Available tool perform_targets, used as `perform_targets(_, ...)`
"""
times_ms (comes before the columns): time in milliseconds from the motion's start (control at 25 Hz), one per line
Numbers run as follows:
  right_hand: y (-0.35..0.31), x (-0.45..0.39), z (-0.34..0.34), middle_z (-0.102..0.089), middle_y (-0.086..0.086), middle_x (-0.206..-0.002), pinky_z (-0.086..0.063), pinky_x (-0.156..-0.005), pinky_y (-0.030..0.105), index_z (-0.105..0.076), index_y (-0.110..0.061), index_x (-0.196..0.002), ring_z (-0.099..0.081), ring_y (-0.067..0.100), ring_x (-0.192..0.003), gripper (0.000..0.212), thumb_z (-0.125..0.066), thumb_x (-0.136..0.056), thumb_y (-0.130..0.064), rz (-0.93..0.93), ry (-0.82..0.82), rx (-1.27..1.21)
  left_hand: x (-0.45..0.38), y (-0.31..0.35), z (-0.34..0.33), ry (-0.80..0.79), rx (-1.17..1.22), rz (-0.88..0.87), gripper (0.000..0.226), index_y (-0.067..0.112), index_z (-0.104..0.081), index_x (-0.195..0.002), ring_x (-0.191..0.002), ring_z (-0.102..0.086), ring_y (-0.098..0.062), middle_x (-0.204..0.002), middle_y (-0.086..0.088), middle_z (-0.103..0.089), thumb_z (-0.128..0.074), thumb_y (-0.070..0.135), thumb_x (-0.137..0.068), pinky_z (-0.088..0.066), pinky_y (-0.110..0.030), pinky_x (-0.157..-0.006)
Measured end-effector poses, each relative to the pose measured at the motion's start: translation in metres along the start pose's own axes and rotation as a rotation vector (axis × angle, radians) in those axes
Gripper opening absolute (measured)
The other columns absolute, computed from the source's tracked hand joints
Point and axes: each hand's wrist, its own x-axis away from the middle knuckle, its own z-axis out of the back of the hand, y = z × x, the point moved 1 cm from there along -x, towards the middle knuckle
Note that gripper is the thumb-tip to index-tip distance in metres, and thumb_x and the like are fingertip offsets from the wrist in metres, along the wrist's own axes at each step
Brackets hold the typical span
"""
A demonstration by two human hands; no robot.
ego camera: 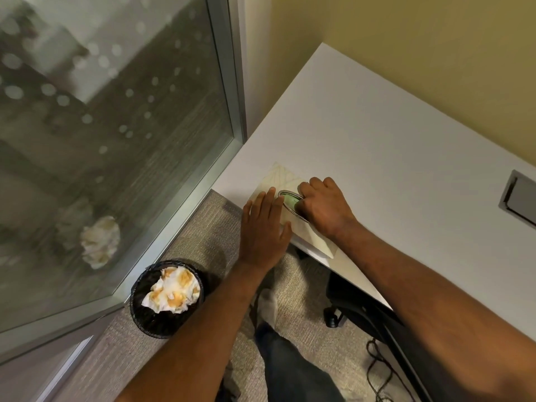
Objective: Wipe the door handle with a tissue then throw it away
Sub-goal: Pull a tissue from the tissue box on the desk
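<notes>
A pale tissue box (278,178) with a leaf pattern lies near the front left corner of the white desk (377,134). My left hand (264,230) lies flat, fingers apart, on the box's near left side. My right hand (322,207) is over the oval opening (287,198), fingertips curled down into it; whether they pinch a tissue is hidden. A black mesh waste bin (165,311) stands on the carpet at lower left, holding crumpled white and yellow-stained paper (172,291). No door handle is in view.
A frosted, dotted glass panel (110,126) in a metal frame fills the left and mirrors the bin's paper. Below the desk edge are a black office chair (365,311) and cables (377,369). My leg and socked foot (268,303) are on the carpet. A grey cable hatch (520,198) sits in the desk.
</notes>
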Motion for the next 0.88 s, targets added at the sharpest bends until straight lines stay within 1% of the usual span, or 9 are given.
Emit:
perform_targets(200, 0.004, -0.008, -0.002, -0.062, 0.003, -0.086, -0.035, -0.069, 0.038, -0.076, -0.017, -0.079, -0.056, 0.026, -0.083, 0.007, -0.072, -0.085, -0.019, 0.068, 0.052, -0.036, -0.001, 0.0, 0.0, 0.009, 0.0, 0.015, 0.057, 0.009, -0.052, -0.148, -0.149, -0.039, -0.032, -0.161, -0.014, -0.044, -0.064, 0.034, -0.098, -0.036, -0.055, -0.118)
perform_targets(320, 0.009, -0.006, -0.001, -0.061, 0.006, -0.091, -0.036, -0.069, 0.038, -0.076, -0.015, -0.088, -0.055, 0.027, -0.086, 0.019, -0.059, -0.094, -0.021, 0.1, 0.026, -0.104, -0.001, 0.0, 0.0, 0.002, 0.018, 0.019, 0.058, 0.009, -0.051, -0.149, -0.15, -0.038, -0.032, -0.162, -0.013, -0.043, -0.064, 0.034, -0.099, -0.034, -0.054, -0.119)
perform_targets(400, 0.015, 0.0, 0.003, -0.058, 0.005, -0.092, -0.042, -0.067, 0.038, -0.075, -0.019, -0.088, -0.054, 0.025, -0.084, 0.021, -0.057, -0.097, -0.026, 0.113, -0.033, -0.236, 0.0, 0.0, 0.001, -0.003, 0.019, 0.021, 0.058, 0.009, -0.05, -0.15, -0.15, -0.037, -0.031, -0.162, -0.013, -0.042, -0.064, 0.033, -0.099, -0.033, -0.055, -0.12)
perform_targets(440, 0.019, 0.005, 0.007, -0.058, 0.003, -0.091, -0.045, -0.066, 0.039, -0.073, -0.02, -0.086, -0.054, 0.023, -0.082, 0.019, -0.058, -0.096, -0.026, 0.091, -0.055, -0.361, 0.0, 0.0, 0.001, -0.007, 0.018, 0.024, 0.058, 0.009, -0.05, -0.15, -0.15, -0.037, -0.032, -0.162, -0.013, -0.042, -0.064, 0.033, -0.099, -0.033, -0.055, -0.12)
perform_targets(560, 0.028, 0.023, 0.013, -0.061, -0.003, -0.087, -0.052, -0.07, 0.038, -0.06, -0.031, -0.076, -0.059, 0.015, -0.08, 0.016, -0.065, -0.089, -0.022, -0.09, -0.083, -0.898, 0.0, 0.0, 0.002, -0.025, 0.011, 0.02, 0.059, 0.009, -0.048, -0.151, -0.151, -0.036, -0.033, -0.163, -0.014, -0.041, -0.063, 0.033, -0.1, -0.033, -0.056, -0.12)
perform_targets(640, 0.029, 0.034, 0.013, -0.067, 0.001, -0.09, -0.051, -0.076, 0.034, -0.058, -0.03, -0.079, -0.064, 0.016, -0.083, 0.015, -0.067, -0.087, -0.02, -0.235, -0.043, -1.188, 0.001, 0.0, 0.003, -0.032, 0.012, 0.017, 0.059, 0.01, -0.047, -0.152, -0.151, -0.035, -0.033, -0.163, -0.014, -0.04, -0.062, 0.034, -0.1, -0.033, -0.056, -0.121)
perform_targets(680, 0.028, 0.038, 0.012, -0.067, 0.004, -0.091, -0.051, -0.076, 0.033, -0.059, -0.029, -0.081, -0.064, 0.018, -0.083, 0.015, -0.067, -0.088, -0.018, -0.299, -0.005, -1.28, 0.001, 0.0, 0.003, -0.026, 0.01, 0.019, 0.059, 0.01, -0.047, -0.151, -0.151, -0.036, -0.033, -0.163, -0.014, -0.04, -0.062, 0.034, -0.1, -0.033, -0.056, -0.121)
perform_targets(800, 0.022, 0.045, 0.011, -0.06, 0.01, -0.083, -0.044, -0.069, 0.033, -0.059, -0.025, -0.087, -0.055, 0.014, -0.076, 0.012, -0.062, -0.091, -0.014, -0.434, 0.163, -1.403, -0.001, 0.001, 0.007, -0.04, 0.007, 0.023, 0.058, 0.01, -0.048, -0.15, -0.149, -0.037, -0.033, -0.162, -0.014, -0.041, -0.062, 0.034, -0.1, -0.034, -0.055, -0.119)
perform_targets(880, 0.015, 0.048, 0.014, -0.054, 0.004, -0.078, -0.042, -0.068, 0.035, -0.057, -0.02, -0.09, -0.049, 0.013, -0.072, 0.005, -0.06, -0.091, -0.015, -0.506, 0.269, -1.48, -0.001, 0.001, 0.01, -0.057, 0.006, 0.013, 0.057, 0.011, -0.046, -0.152, -0.15, -0.035, -0.031, -0.163, -0.013, -0.039, -0.059, 0.035, -0.101, -0.031, -0.053, -0.121)
